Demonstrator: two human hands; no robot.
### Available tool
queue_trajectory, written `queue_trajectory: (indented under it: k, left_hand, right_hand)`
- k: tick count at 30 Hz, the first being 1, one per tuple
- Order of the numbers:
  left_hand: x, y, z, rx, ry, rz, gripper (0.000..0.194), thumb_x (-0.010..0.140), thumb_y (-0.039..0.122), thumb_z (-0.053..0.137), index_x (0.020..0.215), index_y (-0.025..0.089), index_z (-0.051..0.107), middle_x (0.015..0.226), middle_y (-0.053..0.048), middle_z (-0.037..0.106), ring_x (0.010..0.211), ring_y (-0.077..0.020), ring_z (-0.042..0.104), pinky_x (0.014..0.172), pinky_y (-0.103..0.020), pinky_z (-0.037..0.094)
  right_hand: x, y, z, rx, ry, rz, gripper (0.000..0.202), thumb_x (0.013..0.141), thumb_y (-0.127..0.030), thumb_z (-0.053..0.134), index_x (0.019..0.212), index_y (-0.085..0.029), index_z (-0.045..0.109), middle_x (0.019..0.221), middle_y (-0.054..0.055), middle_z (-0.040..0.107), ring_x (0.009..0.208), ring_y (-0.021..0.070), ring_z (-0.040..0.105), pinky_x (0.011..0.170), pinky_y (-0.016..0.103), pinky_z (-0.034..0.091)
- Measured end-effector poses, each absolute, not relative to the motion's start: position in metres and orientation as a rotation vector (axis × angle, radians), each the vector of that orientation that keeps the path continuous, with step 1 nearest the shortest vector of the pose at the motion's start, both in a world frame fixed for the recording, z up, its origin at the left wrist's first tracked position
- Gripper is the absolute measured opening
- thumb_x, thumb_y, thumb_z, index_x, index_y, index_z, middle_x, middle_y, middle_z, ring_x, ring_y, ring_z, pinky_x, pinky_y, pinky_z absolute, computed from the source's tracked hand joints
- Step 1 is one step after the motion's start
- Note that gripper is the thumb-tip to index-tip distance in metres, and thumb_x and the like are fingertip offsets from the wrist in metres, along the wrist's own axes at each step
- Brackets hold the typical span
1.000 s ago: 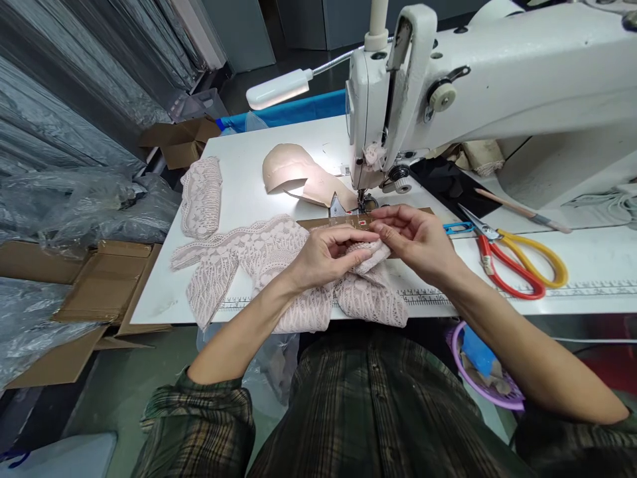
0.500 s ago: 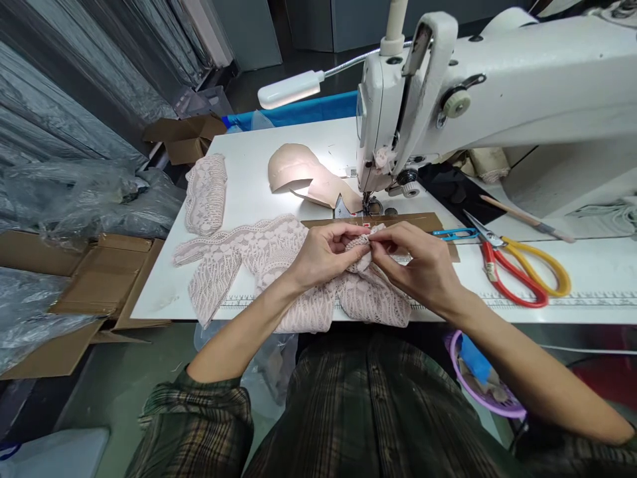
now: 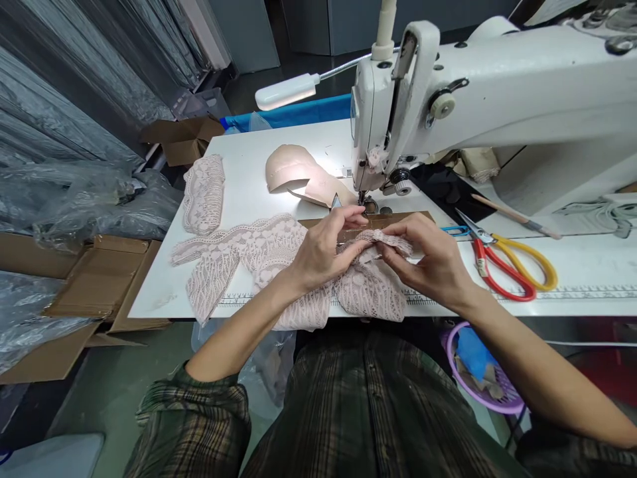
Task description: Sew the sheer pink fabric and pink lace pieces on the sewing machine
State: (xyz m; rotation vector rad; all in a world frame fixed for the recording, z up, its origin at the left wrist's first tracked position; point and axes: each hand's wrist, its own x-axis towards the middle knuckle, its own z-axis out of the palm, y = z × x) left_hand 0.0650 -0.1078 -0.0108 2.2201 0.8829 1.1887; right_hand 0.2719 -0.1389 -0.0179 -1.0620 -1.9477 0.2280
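A length of pale pink lace fabric (image 3: 279,242) spreads over the table front, its near end bunched between my hands and partly hanging over the edge. My right hand (image 3: 432,259) pinches a gathered fold of the lace between thumb and fingers. My left hand (image 3: 323,249) has its thumb on the same fold, with the index finger lifted away toward the needle area; its lower fingers are hidden by the lace. Both hands are just in front of the sewing machine's presser foot (image 3: 362,198). A brown strip (image 3: 413,218) lies beneath, partly covered.
The white sewing machine (image 3: 478,86) fills the right back. Scissors with red and yellow handles (image 3: 517,265) lie right of my hand, near a blue thread snipper (image 3: 455,230). A beige molded cup (image 3: 293,169) and a folded lace bundle (image 3: 204,196) are on the left. A purple basket (image 3: 497,401) stands below.
My hands have moved apart: the right has shifted right, drawing out the lace fold. The left index finger has lifted off the lace. The view has shifted slightly.
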Motion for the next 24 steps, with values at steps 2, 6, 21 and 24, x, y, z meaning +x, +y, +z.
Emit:
queue_trajectory:
  k: [2, 6, 21, 24]
  left_hand:
    - [0.064, -0.115, -0.001, 2.248, 0.929, 1.146, 0.039, 0.089, 0.024, 0.071, 0.126, 0.015, 0.058, 0.102, -0.008, 0.072, 0.091, -0.0169, 0.069, 0.081, -0.031, 0.06]
    - [0.064, -0.137, 0.009, 1.903, 0.84, 0.851, 0.047, 0.101, 0.035, 0.056, 0.145, 0.02, 0.05, 0.078, 0.0, 0.07, 0.064, -0.0111, 0.065, 0.063, -0.024, 0.058]
    - [0.068, -0.15, -0.028, 1.484, 0.988, 0.927, 0.033, 0.085, 0.026, 0.074, 0.115, 0.012, 0.069, 0.106, -0.01, 0.074, 0.085, -0.0126, 0.07, 0.079, -0.023, 0.058]
    - [0.068, -0.148, -0.032, 1.597, 0.954, 0.941, 0.035, 0.086, 0.022, 0.07, 0.12, 0.013, 0.067, 0.115, -0.012, 0.073, 0.092, -0.0151, 0.071, 0.086, -0.027, 0.058]
  right_hand:
    - [0.272, -0.143, -0.023, -1.055, -1.957, 0.033, 0.012, 0.092, -0.025, 0.06, 0.104, -0.023, 0.064, 0.09, 0.008, 0.068, 0.081, 0.0228, 0.062, 0.07, 0.037, 0.046]
    - [0.266, -0.156, -0.03, -0.991, -1.997, -0.182, 0.016, 0.093, -0.026, 0.062, 0.109, -0.023, 0.063, 0.091, 0.008, 0.068, 0.077, 0.021, 0.06, 0.066, 0.035, 0.043]
    - [0.254, -0.181, -0.043, -0.786, -2.111, 0.132, 0.019, 0.09, -0.013, 0.058, 0.106, -0.021, 0.065, 0.1, 0.008, 0.072, 0.095, 0.0215, 0.066, 0.078, 0.038, 0.052]
    - [0.257, -0.172, -0.032, -0.829, -1.975, 0.296, 0.021, 0.09, -0.012, 0.057, 0.108, -0.021, 0.065, 0.096, 0.007, 0.069, 0.086, 0.0174, 0.066, 0.075, 0.033, 0.054]
